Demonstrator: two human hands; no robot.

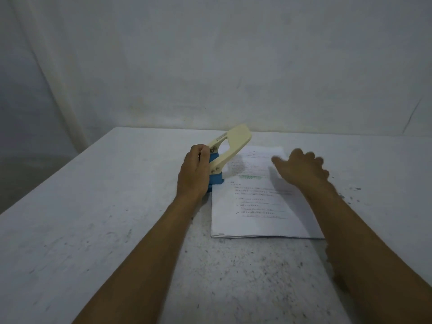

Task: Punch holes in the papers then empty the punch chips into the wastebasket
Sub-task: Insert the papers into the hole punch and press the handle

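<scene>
A hole punch (225,153) with a blue body and a raised cream lever stands on the white table, at the left edge of a stack of printed papers (259,206). My left hand (195,171) grips the punch's left side. Blurred by motion, my right hand (301,170) hovers over the upper right part of the papers with fingers spread and nothing in it. No wastebasket is in view.
The white table (105,218) is scuffed and speckled, and its left edge runs diagonally at the left. A pale wall (210,66) rises just behind the table's far edge. Small dark specks (353,195) lie right of the papers.
</scene>
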